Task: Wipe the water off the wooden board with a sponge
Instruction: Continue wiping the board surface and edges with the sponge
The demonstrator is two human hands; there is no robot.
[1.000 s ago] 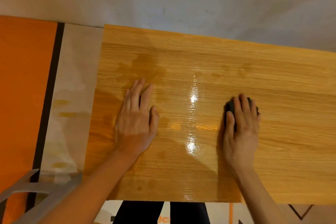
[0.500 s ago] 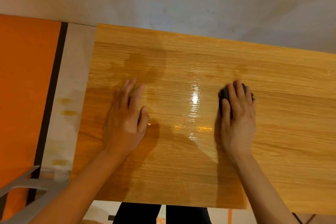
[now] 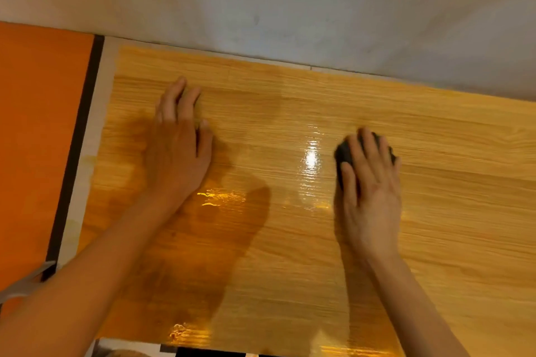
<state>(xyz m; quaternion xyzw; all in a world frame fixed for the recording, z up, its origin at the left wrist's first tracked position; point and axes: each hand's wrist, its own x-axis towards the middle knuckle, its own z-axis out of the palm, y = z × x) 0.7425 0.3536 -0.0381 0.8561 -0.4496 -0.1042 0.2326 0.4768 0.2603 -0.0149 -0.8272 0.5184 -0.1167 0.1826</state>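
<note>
Two hands rest on the wooden board (image 3: 290, 255). The left hand (image 3: 177, 148) lies flat near the board's left side, fingers straight and released, pressing the surface. The right hand (image 3: 369, 180) covers a dark sponge (image 3: 343, 152), fingers laid over it and pressing it to the board, right of a glossy wet streak (image 3: 311, 165). An orange panel (image 3: 37, 139) lies left of the board.

Head camera looks steeply down (close) at wooden board (image 3: 290, 240).
</note>
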